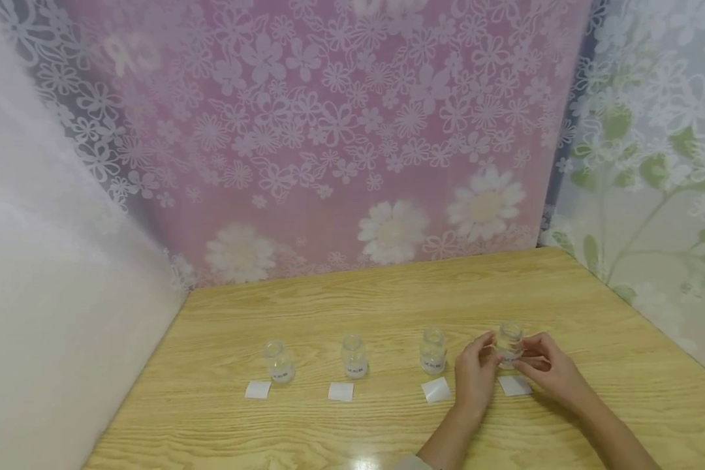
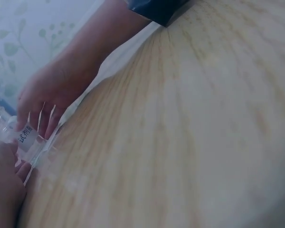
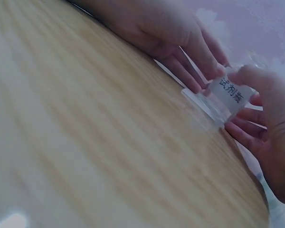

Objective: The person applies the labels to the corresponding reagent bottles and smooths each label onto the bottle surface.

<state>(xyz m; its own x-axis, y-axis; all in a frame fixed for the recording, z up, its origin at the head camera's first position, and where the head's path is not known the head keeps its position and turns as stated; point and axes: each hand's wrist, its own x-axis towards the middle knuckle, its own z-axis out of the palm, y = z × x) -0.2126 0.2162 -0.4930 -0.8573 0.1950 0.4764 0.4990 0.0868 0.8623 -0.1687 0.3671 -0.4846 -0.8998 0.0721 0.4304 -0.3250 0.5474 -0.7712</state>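
Note:
A small clear glass reagent bottle [image 1: 510,334] stands upright between both hands at the right end of a row. Its white label [image 3: 231,90] bears dark printed characters and faces the person. From the left side, my left hand [image 1: 474,375] holds the bottle between thumb and fingers. On the opposite side my right hand [image 1: 555,371] grips it too, its thumb at the label. Both thumbs lie against the label in the right wrist view. Just in front of the bottle, a white paper slip [image 1: 515,386] lies on the table.
Three similar labelled bottles, the left [image 1: 279,362], middle [image 1: 354,357] and right [image 1: 433,351] ones, stand leftward in a row. White slips [image 1: 258,390], [image 1: 341,391] and a tilted slip [image 1: 436,390] lie before them. Floral curtains [image 1: 341,130] border the wooden table [image 1: 352,294].

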